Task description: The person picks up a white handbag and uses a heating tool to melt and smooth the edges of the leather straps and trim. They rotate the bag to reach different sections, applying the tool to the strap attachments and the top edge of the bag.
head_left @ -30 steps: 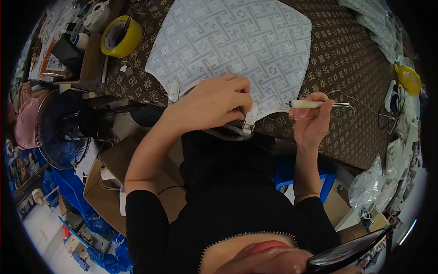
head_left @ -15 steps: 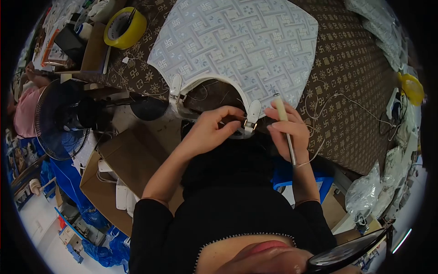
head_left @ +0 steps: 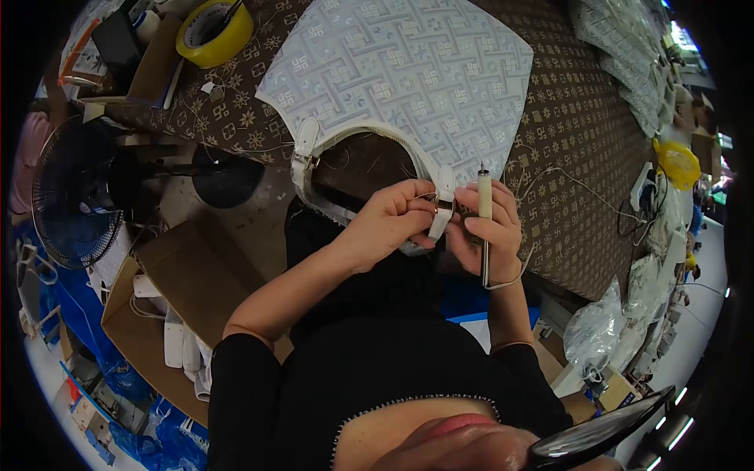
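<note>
A pale grey-blue patterned bag [head_left: 408,71] lies on the table, its white curved handle [head_left: 323,208] hanging over the near edge. My left hand [head_left: 390,224] is closed, its fingers pinched on the handle beside the gold buckle [head_left: 444,203] of the right-hand strap tab. On the other side of that buckle, my right hand [head_left: 495,228] is curled around an awl [head_left: 485,198] with a cream grip, a metal shaft and a thin point facing away from me. Its fingertips are close to the strap. A thread [head_left: 525,271] curves beside my right wrist.
A brown patterned cloth [head_left: 577,204] covers the table. A roll of yellow tape [head_left: 212,35] sits at the back left beside a box. A black fan [head_left: 78,192] and a cardboard box [head_left: 141,334] with white pieces stand left. Plastic bags [head_left: 593,330] lie right.
The awl has turned more upright, its point away from me. My right hand has come closer to the buckle, and the strap tab is tilted up. The whole view has shifted slightly.
</note>
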